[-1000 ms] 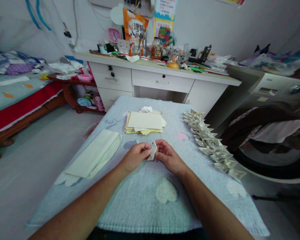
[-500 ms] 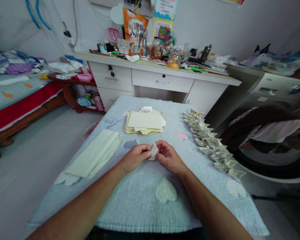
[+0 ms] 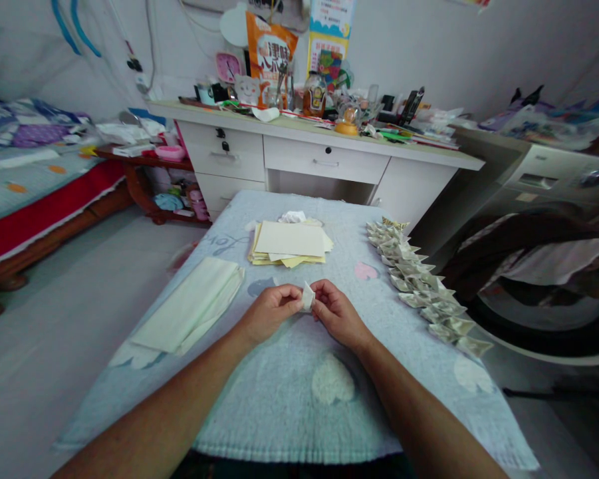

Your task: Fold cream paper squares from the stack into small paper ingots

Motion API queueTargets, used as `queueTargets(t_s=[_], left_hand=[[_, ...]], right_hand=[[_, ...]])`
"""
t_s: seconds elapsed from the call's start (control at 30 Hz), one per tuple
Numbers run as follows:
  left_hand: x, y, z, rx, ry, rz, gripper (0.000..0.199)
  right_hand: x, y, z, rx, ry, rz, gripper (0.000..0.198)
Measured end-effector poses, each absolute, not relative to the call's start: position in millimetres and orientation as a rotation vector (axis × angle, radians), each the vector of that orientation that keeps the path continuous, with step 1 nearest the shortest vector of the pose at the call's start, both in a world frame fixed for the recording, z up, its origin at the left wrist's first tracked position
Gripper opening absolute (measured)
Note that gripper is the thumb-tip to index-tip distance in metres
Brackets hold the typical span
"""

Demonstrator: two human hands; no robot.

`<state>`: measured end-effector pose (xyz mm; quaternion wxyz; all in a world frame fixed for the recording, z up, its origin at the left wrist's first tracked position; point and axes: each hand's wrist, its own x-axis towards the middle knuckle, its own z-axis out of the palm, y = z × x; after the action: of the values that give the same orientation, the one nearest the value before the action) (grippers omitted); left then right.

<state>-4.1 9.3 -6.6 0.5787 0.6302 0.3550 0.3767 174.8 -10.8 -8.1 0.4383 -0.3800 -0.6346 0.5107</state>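
Observation:
Between my two hands is a small folded piece of white paper [image 3: 308, 297], pointed at the top. My left hand [image 3: 278, 309] pinches its left side with thumb and forefinger. On the other side, the fingertips of my right hand [image 3: 335, 311] are closed on its right edge. Beyond the hands lies a stack of cream paper sheets [image 3: 292, 238]. Long folded pale-green paper [image 3: 187, 306] rests at the left of the table. A row of interlocked folded paper pieces [image 3: 421, 286] runs along the right side.
A pale blue cloth [image 3: 259, 412] covers the table under my hands. Crumpled white paper [image 3: 292, 217] sits behind the stack. Past the table stands a white desk [image 3: 324, 156] crowded with jars and packets. A washing machine [image 3: 538, 199] is at the right, a bed [image 3: 40, 193] at the left.
The folded paper has turned slightly between my fingers and its lower part shows less. Both hands stay in nearly the same place, still gripping it.

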Motion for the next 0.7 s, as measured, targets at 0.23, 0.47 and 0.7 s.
queueTargets(t_s=[0.23, 0.47, 0.7], left_hand=[[-0.5, 8.1, -4.5, 1.440, 0.865, 0.922, 0.021], [3.1, 7.7, -4.4, 1.326, 0.902, 1.033, 0.018], [0.3, 3.7, -3.6, 1.559, 1.067, 1.087, 0.016]], right_hand=[[176.6, -5.1, -14.4, -0.980, -1.439, 1.257, 0.019], [177.7, -4.1, -11.3, -0.925, -1.310, 1.417, 0.024], [176.1, -5.1, -6.8, -0.935, -1.288, 1.502, 0.021]])
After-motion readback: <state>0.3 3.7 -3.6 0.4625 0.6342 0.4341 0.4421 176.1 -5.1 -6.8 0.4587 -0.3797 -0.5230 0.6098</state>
